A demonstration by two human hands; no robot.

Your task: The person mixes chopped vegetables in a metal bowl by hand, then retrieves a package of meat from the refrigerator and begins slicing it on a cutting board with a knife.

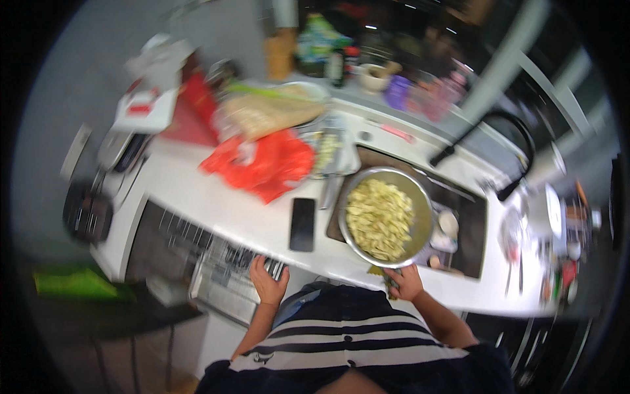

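My left hand (268, 285) is at the counter's front edge, above the pulled-out rack of a dishwasher (231, 280). Its thumb and fingers are apart and I see nothing held in them. My right hand (407, 283) grips a small, crumpled greenish item (391, 285), blurred and partly covered by the fingers; whether it is cloth or a packet I cannot tell. Just beyond that hand, a large steel bowl (421, 216) filled with pale yellow cut pieces (379, 219) rests over the left part of the sink (472, 236). A black phone (302, 224) lies on the counter between my hands.
Left of the bowl are a knife (328, 192), a red plastic bag (266, 165) and a plate with chopped pieces (327, 150). A black faucet (526, 147) arches over the sink. Several bottles and a mortar (373, 79) stand on the sill. A dark stool-like surface (118, 315) is lower left.
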